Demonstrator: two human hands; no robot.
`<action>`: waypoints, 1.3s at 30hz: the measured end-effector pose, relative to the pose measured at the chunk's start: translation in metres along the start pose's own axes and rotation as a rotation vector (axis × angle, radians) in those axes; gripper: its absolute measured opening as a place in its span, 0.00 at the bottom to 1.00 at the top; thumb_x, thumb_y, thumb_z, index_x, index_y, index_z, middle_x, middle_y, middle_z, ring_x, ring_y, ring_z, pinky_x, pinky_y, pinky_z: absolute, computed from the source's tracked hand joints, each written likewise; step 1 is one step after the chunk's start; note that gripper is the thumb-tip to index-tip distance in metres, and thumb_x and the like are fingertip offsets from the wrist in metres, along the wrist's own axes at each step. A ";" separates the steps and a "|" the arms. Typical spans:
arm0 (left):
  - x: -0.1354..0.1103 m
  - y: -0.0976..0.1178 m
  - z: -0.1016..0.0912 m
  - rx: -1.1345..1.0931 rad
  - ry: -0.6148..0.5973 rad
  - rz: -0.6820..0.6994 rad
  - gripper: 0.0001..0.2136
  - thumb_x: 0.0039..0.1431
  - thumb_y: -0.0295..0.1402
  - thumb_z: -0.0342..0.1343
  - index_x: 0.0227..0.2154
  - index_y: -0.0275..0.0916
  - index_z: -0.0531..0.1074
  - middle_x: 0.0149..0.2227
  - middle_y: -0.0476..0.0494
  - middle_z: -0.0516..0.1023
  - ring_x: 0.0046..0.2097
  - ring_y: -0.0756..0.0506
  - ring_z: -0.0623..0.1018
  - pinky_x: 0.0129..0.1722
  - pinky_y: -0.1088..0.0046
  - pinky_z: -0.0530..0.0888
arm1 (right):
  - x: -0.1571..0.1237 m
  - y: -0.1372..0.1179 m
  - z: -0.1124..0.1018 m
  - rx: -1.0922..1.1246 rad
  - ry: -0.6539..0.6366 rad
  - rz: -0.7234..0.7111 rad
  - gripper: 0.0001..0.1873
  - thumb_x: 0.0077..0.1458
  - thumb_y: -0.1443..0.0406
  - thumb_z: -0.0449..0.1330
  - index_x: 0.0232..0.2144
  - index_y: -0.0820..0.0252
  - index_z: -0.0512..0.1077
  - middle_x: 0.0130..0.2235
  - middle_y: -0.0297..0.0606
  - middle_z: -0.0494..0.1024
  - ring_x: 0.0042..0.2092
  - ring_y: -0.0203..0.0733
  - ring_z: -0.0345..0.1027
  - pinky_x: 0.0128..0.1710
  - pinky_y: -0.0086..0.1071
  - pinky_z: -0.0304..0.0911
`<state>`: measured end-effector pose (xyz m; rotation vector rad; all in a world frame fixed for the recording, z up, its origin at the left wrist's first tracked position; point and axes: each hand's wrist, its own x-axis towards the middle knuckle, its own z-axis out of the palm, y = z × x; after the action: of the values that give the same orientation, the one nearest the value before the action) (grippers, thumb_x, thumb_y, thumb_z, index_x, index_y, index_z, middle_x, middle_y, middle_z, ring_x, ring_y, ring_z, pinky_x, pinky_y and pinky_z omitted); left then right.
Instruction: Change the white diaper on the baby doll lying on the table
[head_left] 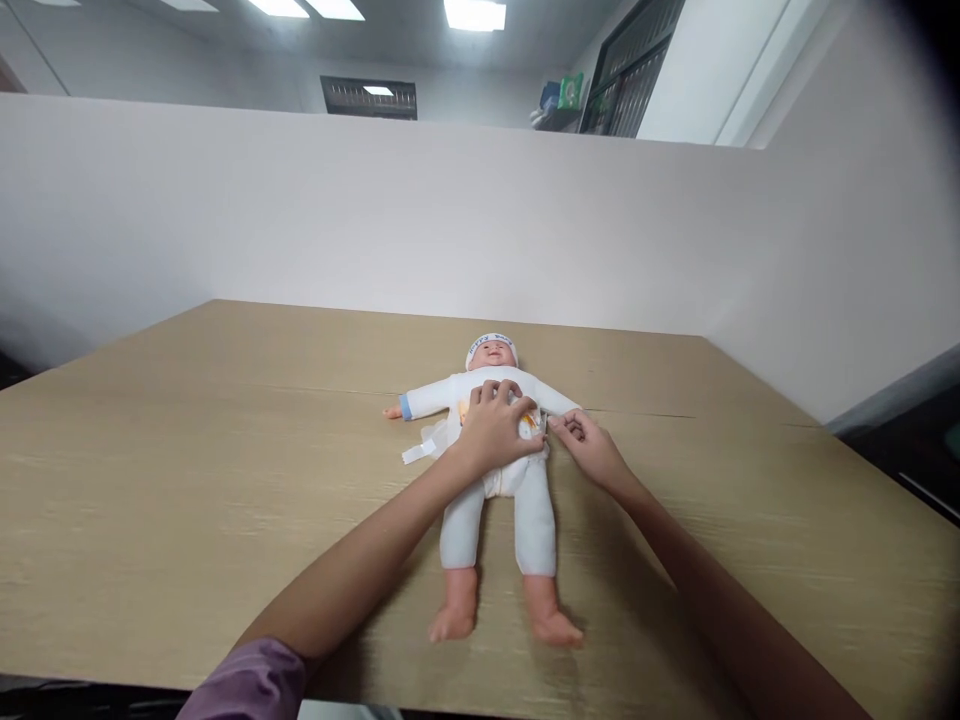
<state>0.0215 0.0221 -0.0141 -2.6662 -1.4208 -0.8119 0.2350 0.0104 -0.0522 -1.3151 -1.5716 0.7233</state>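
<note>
We see plastic baby doll [534, 520] in white cloth suit and white headband lying face up on light wooden table [187, 450], head away from us, bare feet toward us. Our left hand [495, 430] lies on doll's belly, fingers curled over it; we cannot tell if they grasp cloth. Our right hand [589, 445] is at doll's waist, fingertips pinched together on white cloth edge. Thin white wrap with tab [420, 450] sticks out at doll's other side. Purple sleeve [247, 685] on left arm. White partition wall [375, 220] behind table.

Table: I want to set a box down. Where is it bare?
Wide bare wood left of the doll, out to the table edge, and right of it, past the right hand. Crowded at its waist: left hand, white strip.
</note>
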 end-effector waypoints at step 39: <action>0.002 0.014 -0.007 0.059 -0.122 0.080 0.36 0.57 0.48 0.59 0.69 0.54 0.61 0.61 0.41 0.72 0.61 0.28 0.64 0.57 0.45 0.61 | 0.005 0.015 0.014 0.164 -0.152 -0.038 0.23 0.63 0.43 0.52 0.26 0.52 0.60 0.25 0.29 0.64 0.27 0.38 0.58 0.30 0.33 0.59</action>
<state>0.0300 0.0136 -0.0045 -2.7503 -1.3280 -0.6006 0.2284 0.0207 -0.0698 -1.1298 -1.6154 0.9256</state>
